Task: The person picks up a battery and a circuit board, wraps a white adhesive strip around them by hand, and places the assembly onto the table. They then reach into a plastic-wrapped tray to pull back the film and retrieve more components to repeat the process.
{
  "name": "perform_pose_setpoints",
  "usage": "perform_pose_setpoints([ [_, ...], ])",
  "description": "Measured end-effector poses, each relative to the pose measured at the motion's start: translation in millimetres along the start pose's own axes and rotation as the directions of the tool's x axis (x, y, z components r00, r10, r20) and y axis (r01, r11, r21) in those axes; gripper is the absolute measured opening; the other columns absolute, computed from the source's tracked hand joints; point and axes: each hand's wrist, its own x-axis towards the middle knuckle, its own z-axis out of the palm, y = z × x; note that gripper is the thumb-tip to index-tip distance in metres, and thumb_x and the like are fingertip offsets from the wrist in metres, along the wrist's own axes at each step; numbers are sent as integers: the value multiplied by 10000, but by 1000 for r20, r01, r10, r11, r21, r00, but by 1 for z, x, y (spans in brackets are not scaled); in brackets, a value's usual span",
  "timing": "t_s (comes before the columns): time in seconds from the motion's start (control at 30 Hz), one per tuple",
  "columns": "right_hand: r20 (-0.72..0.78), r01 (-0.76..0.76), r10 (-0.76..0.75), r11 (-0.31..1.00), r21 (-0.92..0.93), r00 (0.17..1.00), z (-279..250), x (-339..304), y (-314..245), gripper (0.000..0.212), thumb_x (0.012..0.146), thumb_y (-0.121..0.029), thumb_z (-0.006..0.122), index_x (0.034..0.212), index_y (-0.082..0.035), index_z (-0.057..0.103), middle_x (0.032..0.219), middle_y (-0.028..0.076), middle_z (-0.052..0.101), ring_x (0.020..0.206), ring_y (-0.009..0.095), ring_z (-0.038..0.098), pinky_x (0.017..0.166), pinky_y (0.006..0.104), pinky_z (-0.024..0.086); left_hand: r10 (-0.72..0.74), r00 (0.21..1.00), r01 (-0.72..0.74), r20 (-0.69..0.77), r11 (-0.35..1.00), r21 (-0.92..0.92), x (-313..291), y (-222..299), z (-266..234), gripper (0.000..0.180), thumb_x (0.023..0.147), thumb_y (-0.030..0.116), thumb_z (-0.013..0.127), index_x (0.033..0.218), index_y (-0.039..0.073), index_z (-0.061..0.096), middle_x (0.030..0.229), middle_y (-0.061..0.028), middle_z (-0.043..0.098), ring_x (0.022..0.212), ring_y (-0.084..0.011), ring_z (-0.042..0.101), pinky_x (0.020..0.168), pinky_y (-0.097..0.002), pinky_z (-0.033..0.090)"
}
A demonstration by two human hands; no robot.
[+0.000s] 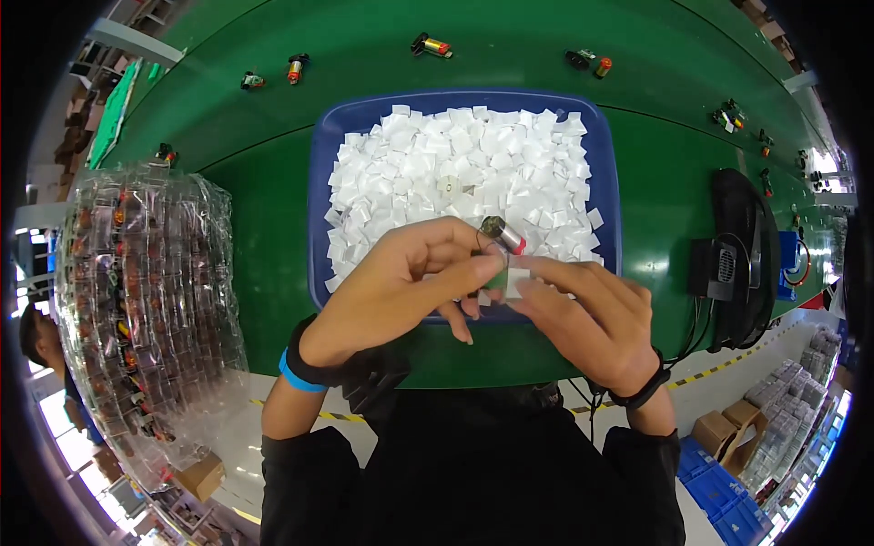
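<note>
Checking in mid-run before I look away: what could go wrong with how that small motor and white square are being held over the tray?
1. The small motor is pinched only at the fingertips of the left hand and right hand; it may slip into the blue tray.
2. There it could sink among the loose white squares.
3. The thin wire loop at the motor might snag a finger.

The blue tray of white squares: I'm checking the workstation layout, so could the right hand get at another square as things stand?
Probably yes. The right hand hovers at the near rim of the blue tray, and the white squares lie open with nothing over them. But its fingers already pinch one square against the small motor with the left hand.
</note>
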Motion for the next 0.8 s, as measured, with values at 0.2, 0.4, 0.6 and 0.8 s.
perform_pose_setpoints([
  [0.2, -14, -196, 203, 959, 203, 979, 18, -7, -2, 174, 818, 6, 726, 976, -13, 657, 951, 88, 700, 704, 200, 656, 561, 278, 522, 174, 976, -120, -129, 930, 347, -8, -16, 15, 201, 1021, 111, 573, 1182, -9, 576, 966, -82, 669, 779, -116, 639, 613, -257, 556],
  [0.4, -5, -413, 471, 777, 476, 882, 27, 12, -2, 107, 888, -9, 702, 979, -6, 646, 927, 91, 695, 738, 199, 674, 618, 286, 535, 395, 874, -173, -283, 797, 579, 6, -20, 21, 135, 1024, 102, 542, 1124, 15, 566, 839, -71, 654, 683, -92, 612, 585, -240, 498],
  [0.6, 43, -647, 694, 645, 407, 719, 25, 21, 16, 133, 913, -15, 679, 1038, -2, 637, 945, 74, 692, 807, 153, 673, 647, 263, 540, 569, 777, -216, -269, 643, 735, 6, -15, 12, 94, 1022, 93, 515, 1068, 17, 546, 728, -67, 611, 619, -88, 574, 549, -262, 429],
  [0.8, 64, -548, 608, 659, 515, 792, 23, 30, 5, 203, 921, -20, 666, 1121, 8, 646, 1004, 63, 683, 903, 143, 658, 724, 268, 552, 613, 782, -364, -108, 591, 720, 2, -19, 5, 86, 995, 95, 530, 1023, 16, 552, 700, -53, 591, 588, -90, 536, 541, -278, 393],
])
